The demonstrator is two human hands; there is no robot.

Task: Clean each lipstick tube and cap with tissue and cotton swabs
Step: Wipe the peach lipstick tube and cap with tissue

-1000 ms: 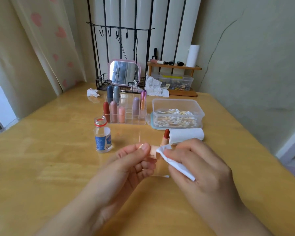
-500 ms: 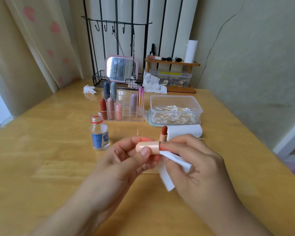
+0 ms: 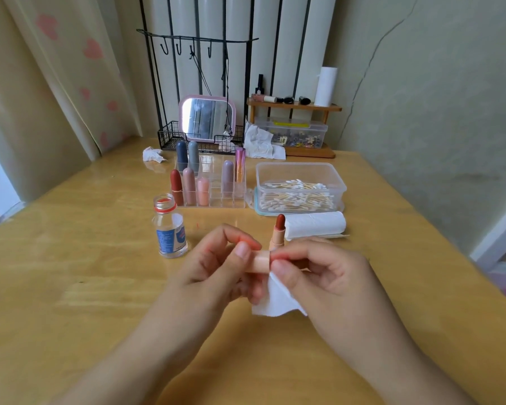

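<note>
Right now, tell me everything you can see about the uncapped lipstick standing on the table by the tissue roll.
The uncapped peach-cased lipstick with a brick-red bullet stands upright on the yellow wooden table, just left of the lying white tissue roll and in front of the clear plastic cotton-swab box. The rounded bullet is extended above a smooth, plastic-looking case. Its base is hidden behind the right hand; whether it touches the roll is unclear. No hand holds it.

My fingers hide most of the peach cap (image 3: pixel 260 261), bottle label (image 3: pixel 170 234) too blurred to read, my forearms cut off at bottom edge
</note>
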